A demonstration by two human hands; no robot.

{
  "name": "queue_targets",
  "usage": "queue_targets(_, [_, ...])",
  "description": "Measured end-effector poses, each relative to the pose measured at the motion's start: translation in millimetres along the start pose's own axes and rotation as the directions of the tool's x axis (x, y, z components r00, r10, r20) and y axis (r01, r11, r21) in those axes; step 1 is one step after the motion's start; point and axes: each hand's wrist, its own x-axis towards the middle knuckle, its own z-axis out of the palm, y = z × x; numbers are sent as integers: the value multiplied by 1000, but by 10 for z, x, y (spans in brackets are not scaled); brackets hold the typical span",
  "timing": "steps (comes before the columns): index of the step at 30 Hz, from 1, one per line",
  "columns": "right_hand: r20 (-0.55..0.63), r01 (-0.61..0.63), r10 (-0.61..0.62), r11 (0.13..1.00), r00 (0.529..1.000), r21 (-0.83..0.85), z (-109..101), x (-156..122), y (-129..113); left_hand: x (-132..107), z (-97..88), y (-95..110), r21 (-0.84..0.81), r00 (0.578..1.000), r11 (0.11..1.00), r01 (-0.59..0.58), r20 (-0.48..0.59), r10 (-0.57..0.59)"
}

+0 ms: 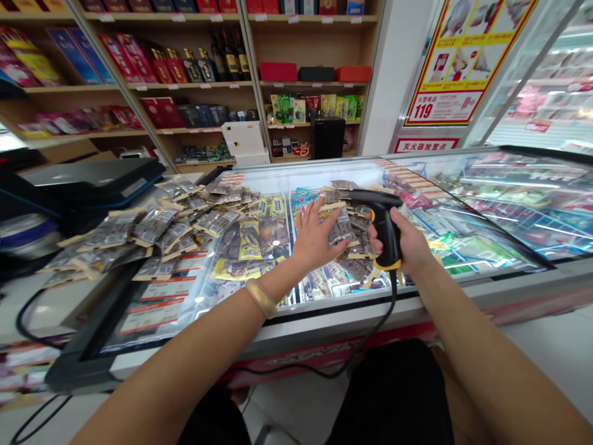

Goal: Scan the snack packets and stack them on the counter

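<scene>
My right hand [407, 241] is wrapped around the grip of a black and yellow barcode scanner [387, 232], whose head points left. A black cable runs down from its base. Fingers spread, my left hand [317, 233] hovers over or touches the near side of a pile of small clear packets [343, 227] with tan top strips; contact cannot be made out. These packets lie on the glass top of a chest freezer [296, 327], partly under the scanner. Farther left is a larger heap of similar packets [155, 225]. A gold bracelet [260, 298] circles my left wrist.
Through the freezer glass, yellow ice cream packs [250, 240] show. A dark machine with a flat top [92, 173] stands at the left. Shelves [199, 86] of boxes and bottles line the back. The scanner cable [324, 374] hangs along the freezer front, near my legs.
</scene>
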Motion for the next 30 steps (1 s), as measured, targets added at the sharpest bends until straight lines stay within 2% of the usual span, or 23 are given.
queue_targets(7, [-4, -42, 42, 999, 999, -6, 123, 103, -8, 172, -6, -116, -1, 994, 997, 83, 65, -82])
queue_targets(16, [-9, -33, 33, 999, 999, 24, 106, 26, -28, 78, -117, -114, -24, 996, 997, 67, 54, -65])
queue_targets(22, [34, -16, 16, 1000, 999, -22, 237, -11, -52, 10, -175, -157, -29, 998, 998, 60, 13, -60])
queue_targets(26, [90, -26, 30, 998, 995, -51, 473, 7, -39, -113, -360, -408, 2, 993, 999, 54, -104, -53])
queue_targets(30, [203, -49, 64, 996, 977, -76, 865, 133, 97, -292, -688, -859, 44, 959, 985, 167, -237, -152])
